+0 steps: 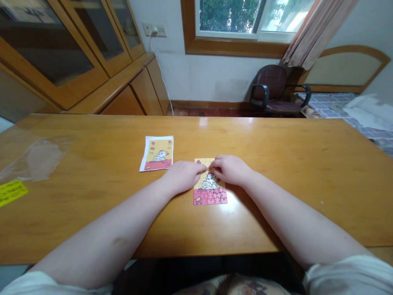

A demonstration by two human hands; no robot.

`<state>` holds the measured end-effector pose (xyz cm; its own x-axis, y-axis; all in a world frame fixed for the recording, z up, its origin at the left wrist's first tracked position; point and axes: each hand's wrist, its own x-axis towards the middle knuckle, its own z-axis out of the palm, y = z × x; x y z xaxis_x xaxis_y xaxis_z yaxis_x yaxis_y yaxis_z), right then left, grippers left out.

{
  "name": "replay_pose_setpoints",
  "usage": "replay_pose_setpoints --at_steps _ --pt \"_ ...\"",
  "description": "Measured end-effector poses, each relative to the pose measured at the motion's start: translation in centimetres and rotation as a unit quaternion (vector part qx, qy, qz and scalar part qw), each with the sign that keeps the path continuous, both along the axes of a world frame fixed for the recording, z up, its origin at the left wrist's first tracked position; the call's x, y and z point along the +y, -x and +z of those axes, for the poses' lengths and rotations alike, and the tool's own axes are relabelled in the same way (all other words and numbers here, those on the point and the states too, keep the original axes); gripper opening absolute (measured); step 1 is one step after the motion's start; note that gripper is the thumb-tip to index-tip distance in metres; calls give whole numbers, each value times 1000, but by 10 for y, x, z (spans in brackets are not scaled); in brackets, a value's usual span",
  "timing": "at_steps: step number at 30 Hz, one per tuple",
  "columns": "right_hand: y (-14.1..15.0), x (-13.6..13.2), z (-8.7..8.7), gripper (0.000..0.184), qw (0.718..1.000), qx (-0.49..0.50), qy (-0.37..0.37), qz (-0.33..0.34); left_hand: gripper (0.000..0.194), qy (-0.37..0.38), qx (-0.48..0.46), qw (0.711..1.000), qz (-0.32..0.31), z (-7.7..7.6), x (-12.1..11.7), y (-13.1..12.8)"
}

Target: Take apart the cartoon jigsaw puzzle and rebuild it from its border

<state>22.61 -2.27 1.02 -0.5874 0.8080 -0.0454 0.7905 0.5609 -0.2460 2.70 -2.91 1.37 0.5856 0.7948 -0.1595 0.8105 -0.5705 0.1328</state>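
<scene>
A small jigsaw puzzle (211,196) lies flat on the wooden table in front of me, with a white cartoon animal on a yellow and pink ground. Its piece lines show clearly in the pink lower part. My left hand (184,176) rests at the puzzle's left edge, fingers partly stretched onto its upper half. From the other side, my right hand (231,169) reaches over the upper right of the puzzle with thumb and fingers pinched together. Whatever is between those fingertips is hidden. The puzzle's upper right corner is covered by the right hand.
A printed picture sheet (158,153) with the same design lies left of the puzzle, close to my left hand. Farther left are a clear plastic bag (43,159) and a yellow label (12,192). Beyond the table (260,139) stand an office chair (272,90) and a cabinet (123,94).
</scene>
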Motion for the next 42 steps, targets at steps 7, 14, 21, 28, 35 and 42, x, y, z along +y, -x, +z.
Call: replay_pose_setpoints --at_steps 7,14,21,28,35,42 --pt "7 -5 7 28 998 -59 -6 -21 29 -35 13 999 1 -1 -4 -6" --pt "-7 -13 22 39 992 -94 -70 -55 47 -89 -32 995 11 1 -8 -1" --pt "13 -46 13 95 985 -153 51 -64 97 -16 35 999 -31 -17 -19 -5" --pt "16 -42 8 97 979 -166 101 -59 102 -4 24 999 -30 -23 -15 -5" --pt "15 -36 2 98 979 -155 118 -60 100 1 15 1000 -19 -27 -9 -4" --pt "6 -21 14 96 986 -95 119 -71 95 -50 -18 999 -10 -25 -5 1"
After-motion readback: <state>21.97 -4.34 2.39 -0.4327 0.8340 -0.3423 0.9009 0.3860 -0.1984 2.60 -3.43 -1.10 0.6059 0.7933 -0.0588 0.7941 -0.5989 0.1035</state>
